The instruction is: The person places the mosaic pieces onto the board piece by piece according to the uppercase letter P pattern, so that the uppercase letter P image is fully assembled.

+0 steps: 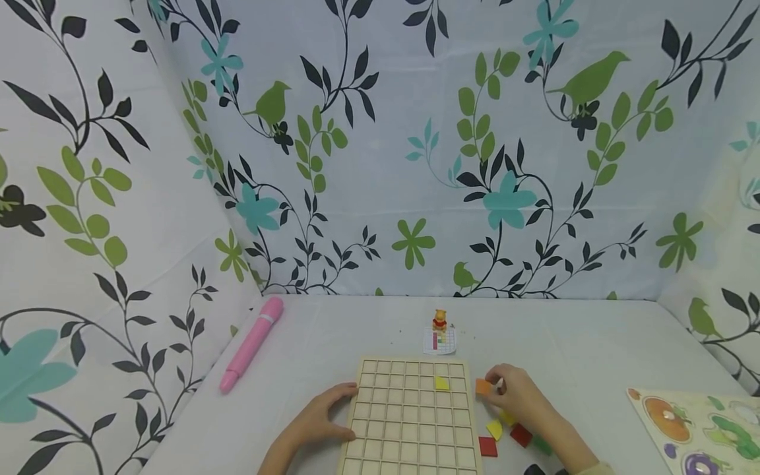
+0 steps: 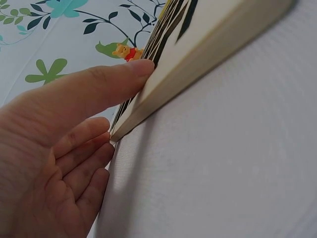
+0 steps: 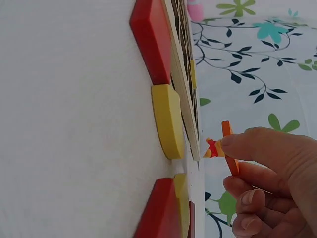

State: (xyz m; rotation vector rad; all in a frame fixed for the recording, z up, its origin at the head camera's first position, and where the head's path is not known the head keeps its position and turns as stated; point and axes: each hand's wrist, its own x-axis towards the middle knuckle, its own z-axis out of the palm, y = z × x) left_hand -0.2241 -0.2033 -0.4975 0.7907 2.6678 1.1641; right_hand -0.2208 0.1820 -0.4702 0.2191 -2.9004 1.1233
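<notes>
The right hand [image 1: 518, 394] pinches 1 thin, flat, orange tile [image 1: 482, 386].

Up top, the head view looks forward and down across the grid board [image 1: 411, 414]; down low, both wrist views sit close, tilted, facing the patterned cloth [image 1: 380, 152], sharing the board's edge and toy bear [image 1: 439, 321].

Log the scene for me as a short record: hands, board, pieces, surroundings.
left hand: touches the left edge of the grid board
right hand: pinches an orange piece
on the board: one yellow piece in view
right of the board: red pieces, loose yellow pieces, green piece
beyond the board: bear figurine, small card
</notes>
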